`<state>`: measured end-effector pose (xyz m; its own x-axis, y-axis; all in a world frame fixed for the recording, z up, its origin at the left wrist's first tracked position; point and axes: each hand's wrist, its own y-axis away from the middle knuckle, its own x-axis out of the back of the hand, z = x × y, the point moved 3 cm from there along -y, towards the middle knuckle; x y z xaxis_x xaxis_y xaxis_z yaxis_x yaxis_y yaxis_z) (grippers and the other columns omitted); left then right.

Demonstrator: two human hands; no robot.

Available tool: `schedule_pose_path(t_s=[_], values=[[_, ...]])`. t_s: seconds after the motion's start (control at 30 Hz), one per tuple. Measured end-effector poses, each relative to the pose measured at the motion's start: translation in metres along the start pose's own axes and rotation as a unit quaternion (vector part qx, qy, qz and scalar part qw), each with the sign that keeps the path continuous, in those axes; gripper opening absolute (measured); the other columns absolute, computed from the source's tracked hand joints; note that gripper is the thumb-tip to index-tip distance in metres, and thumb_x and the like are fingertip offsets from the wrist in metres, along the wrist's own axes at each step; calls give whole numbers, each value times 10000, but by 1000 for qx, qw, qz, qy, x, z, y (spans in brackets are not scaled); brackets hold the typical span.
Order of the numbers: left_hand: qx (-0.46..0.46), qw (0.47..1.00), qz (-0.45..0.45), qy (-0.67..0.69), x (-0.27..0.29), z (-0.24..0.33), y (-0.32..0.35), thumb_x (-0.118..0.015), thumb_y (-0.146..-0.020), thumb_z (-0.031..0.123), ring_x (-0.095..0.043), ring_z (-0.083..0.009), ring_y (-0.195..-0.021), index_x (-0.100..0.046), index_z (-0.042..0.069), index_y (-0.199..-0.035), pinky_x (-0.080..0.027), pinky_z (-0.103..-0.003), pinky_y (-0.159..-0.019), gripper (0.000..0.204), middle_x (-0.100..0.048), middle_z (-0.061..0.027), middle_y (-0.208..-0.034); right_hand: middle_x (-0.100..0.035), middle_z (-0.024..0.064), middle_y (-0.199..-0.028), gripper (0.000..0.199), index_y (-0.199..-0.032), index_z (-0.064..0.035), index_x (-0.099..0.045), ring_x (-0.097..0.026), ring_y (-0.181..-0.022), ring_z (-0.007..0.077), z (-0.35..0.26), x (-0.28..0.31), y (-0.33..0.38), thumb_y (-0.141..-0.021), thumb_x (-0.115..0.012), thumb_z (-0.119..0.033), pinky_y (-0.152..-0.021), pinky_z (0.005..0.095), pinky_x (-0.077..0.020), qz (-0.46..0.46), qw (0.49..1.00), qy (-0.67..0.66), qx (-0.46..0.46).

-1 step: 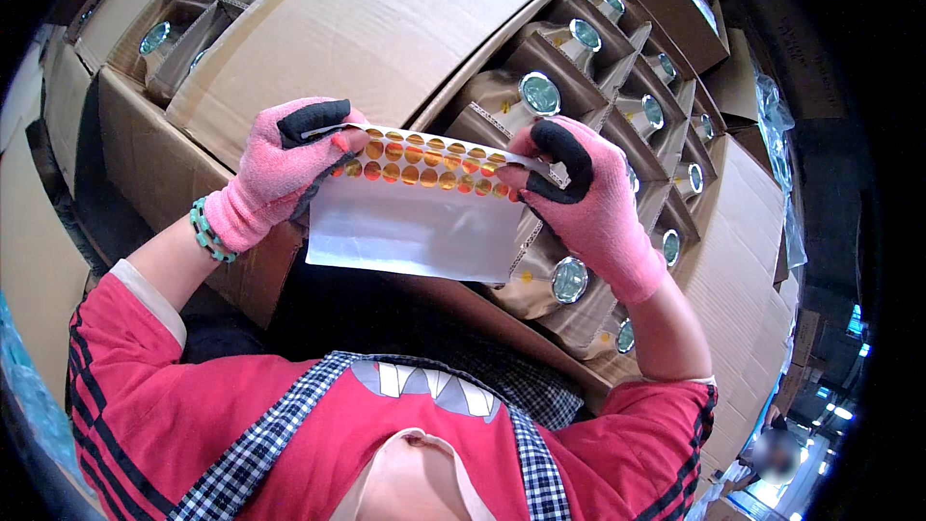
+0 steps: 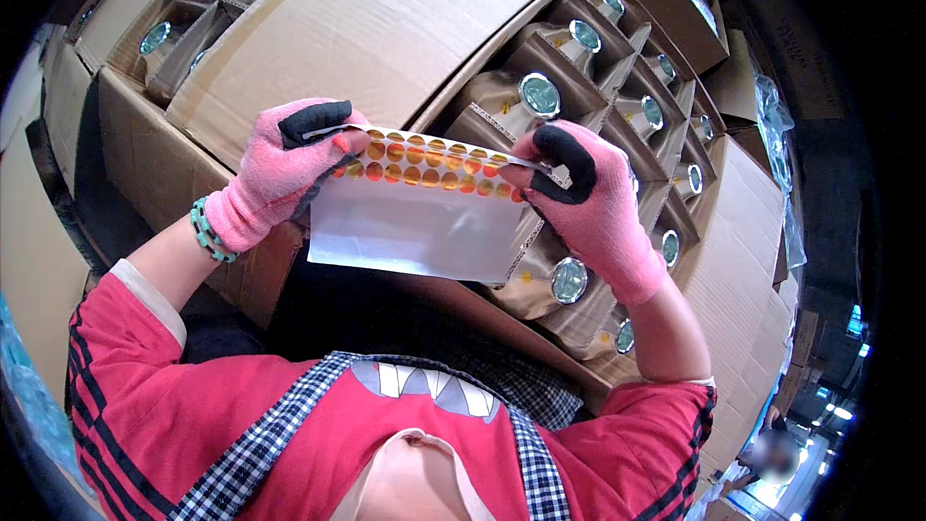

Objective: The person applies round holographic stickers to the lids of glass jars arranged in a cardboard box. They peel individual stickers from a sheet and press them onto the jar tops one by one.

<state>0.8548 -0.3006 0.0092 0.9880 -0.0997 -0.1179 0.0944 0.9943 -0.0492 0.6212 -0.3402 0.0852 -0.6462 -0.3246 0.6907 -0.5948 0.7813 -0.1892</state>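
Note:
A white sticker sheet (image 2: 415, 232) is stretched between my two gloved hands in front of my chest. Rows of round shiny gold-orange stickers (image 2: 429, 164) run along its upper part, while the lower part is bare. My left hand (image 2: 285, 154), in a pink glove with black on the thumb and fingers, pinches the sheet's upper left corner. At the upper right corner, my right hand (image 2: 584, 183) grips the edge between bent fingers and thumb. Just beyond and beneath my right hand are glass vessels with round greenish tops (image 2: 539, 94), each in its own cardboard compartment.
The open carton's cardboard dividers (image 2: 617, 87) separate several vessels on the right. A broad carton flap (image 2: 376, 29) lies behind the sheet, and another divided carton (image 2: 154, 39) stands at upper left. Clear plastic wrap (image 2: 776, 154) hangs at the right. A person (image 2: 775, 453) is far off at lower right.

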Motion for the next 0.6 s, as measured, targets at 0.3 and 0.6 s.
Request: schedule_pose_path(t_s=[0.3, 0.6], values=[[19, 999, 21, -20, 0, 0, -1, -620, -758, 97, -498, -44, -675, -598, -1, -846, -421, -177, -593, 134, -572, 10, -747, -550, 116, -719, 157, -777, -23, -544, -550, -682, 277, -4, 4, 1, -665, -640, -77, -607, 329, -438, 17, 998, 54, 41], [19, 999, 9, -31, -1, 5, -2, -602, -756, 49, -501, -49, -677, -594, -2, -840, -419, -183, -597, 98, -573, 3, -755, -555, 90, -737, 156, -745, -33, -540, -547, -709, 244, -5, 7, -2, -620, -628, -2, -667, 327, -440, 11, 977, 159, 140]])
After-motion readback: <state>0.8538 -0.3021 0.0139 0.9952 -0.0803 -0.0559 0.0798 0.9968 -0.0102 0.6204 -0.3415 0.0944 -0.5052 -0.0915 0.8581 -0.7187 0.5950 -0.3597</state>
